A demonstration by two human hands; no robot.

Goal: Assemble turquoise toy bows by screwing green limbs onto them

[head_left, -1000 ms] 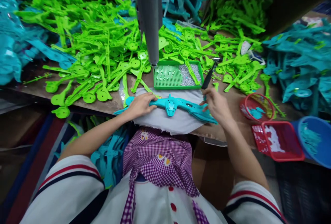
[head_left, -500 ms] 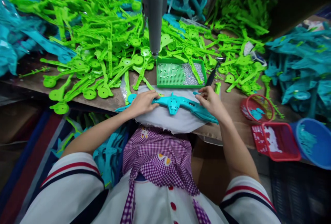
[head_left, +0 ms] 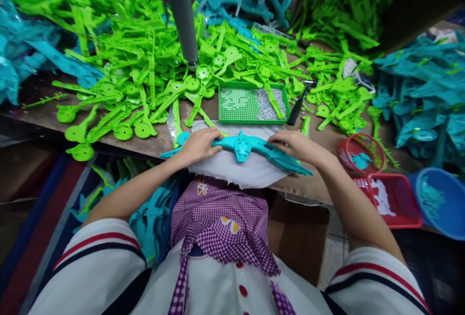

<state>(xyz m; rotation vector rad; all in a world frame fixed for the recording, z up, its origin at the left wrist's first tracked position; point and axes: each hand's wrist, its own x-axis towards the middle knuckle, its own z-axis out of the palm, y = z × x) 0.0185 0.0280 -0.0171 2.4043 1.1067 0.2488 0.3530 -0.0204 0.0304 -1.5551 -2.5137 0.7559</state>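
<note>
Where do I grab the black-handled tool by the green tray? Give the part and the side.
Best take the black-handled tool by the near end of its dark handle, coming from the right front. It lies slanted with that end nearest the right hand, which rests on the teal part; the green tray hems its left side and green parts crowd its far tip.

lime-green flat parts (head_left: 145, 72) with round ends heaped loose across the back of the bench (head_left: 329, 135). grey cylindrical tool (head_left: 181, 19) hanging over the heap, tip just above it. green tray (head_left: 254, 121) in front of the heap, small silvery bits (head_left: 267, 106) piled in its right half. black-handled tool (head_left: 296, 106) just right of the tray. teal parts (head_left: 417, 92) stacked far right, more far left (head_left: 22, 58). at the right edge: round red basket (head_left: 363, 135), square red basket (head_left: 392, 175) with white pieces (head_left: 379, 197), blue bowl (head_left: 450, 218).
</note>
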